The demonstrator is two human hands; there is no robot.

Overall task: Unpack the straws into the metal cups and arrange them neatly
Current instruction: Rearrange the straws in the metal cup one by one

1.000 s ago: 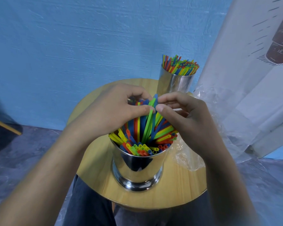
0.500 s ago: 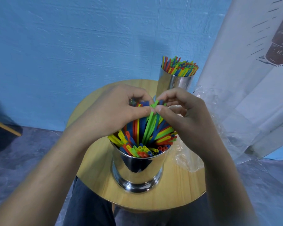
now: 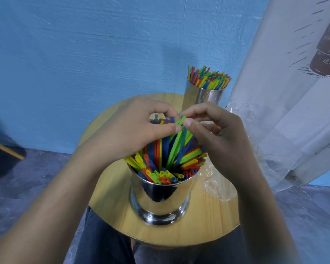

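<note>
Left hand (image 3: 137,128) covers most straw tops in the near cup (image 3: 160,202); can't tell which straws (image 3: 171,149) it actually grips. Right hand (image 3: 217,134) hides the far cup's (image 3: 204,96) base and part of the bag (image 3: 217,183). Forearms (image 3: 55,197) blurred, cut off at the bottom edge. Banner (image 3: 284,92) print cropped at the right, text unreadable. Dark object (image 3: 2,159) cropped at the left, unidentifiable.

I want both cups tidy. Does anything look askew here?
Yes. In the near cup, straws lean and cross at odd angles; those in the far cup stand upright. Crumpled plastic wrap lies beside it.
</note>
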